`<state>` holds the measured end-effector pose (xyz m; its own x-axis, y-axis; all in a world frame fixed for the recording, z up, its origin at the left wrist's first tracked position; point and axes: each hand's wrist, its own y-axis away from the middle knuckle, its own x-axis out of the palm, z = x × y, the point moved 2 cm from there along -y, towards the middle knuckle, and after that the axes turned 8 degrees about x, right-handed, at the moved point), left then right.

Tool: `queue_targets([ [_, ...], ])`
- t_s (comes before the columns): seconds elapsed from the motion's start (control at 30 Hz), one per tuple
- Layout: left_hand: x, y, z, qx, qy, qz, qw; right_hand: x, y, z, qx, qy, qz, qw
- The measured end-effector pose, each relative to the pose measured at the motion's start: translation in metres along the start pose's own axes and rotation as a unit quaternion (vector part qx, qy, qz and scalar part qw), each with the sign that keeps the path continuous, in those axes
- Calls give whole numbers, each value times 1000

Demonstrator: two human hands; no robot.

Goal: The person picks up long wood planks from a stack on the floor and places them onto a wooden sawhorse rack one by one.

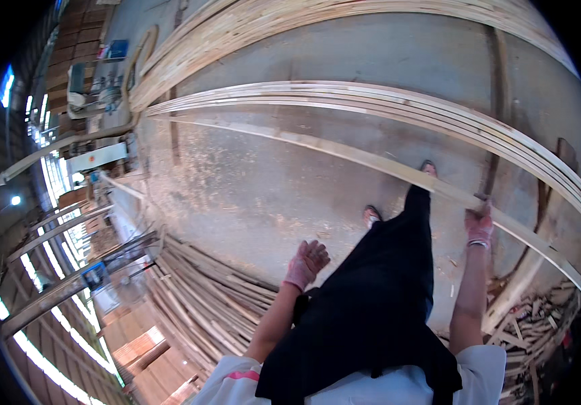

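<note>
A long, pale wooden strip point(351, 156) slants across the view from the far left to the lower right. My right hand point(479, 221), in a pinkish work glove, is closed around it toward its right end. My left hand point(307, 264), gloved the same way, hangs to the left of my dark apron point(365, 304), its fingers loosely apart and holding nothing. Just beyond the held strip lie several similar strips point(344, 94) side by side, curving from left to right.
A bigger stack of long boards point(236, 37) lies farther off. Thin sticks point(209, 290) are heaped at my left, and wood scraps point(533, 324) are piled at the lower right. Sawdust covers the concrete floor point(236, 182). Machinery with a hose point(135, 74) stands at the far left.
</note>
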<state>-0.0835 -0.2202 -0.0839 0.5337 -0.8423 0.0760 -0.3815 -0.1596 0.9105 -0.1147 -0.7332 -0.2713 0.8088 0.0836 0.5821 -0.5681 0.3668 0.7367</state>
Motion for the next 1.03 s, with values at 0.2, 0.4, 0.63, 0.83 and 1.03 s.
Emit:
queue_targets([
  [0.2, -30, -76, -2, -25, 177, 161, 971, 60, 171, -14, -27, -66, 98, 993],
  [0.4, 39, -112, -59, 36, 125, 207, 970, 76, 249, -25, -95, -132, 237, 958],
  [0.63, 65, -144, -84, 106, 48, 279, 953, 29, 323, -7, -121, 161, 73, 977],
  [0.83, 42, -131, -68, 15, 275, 305, 911, -24, 438, 51, -460, 580, -393, 545],
  [1.03, 24, -123, -60, 29, 256, 364, 895, 30, 467, 90, -293, 852, -415, 126],
])
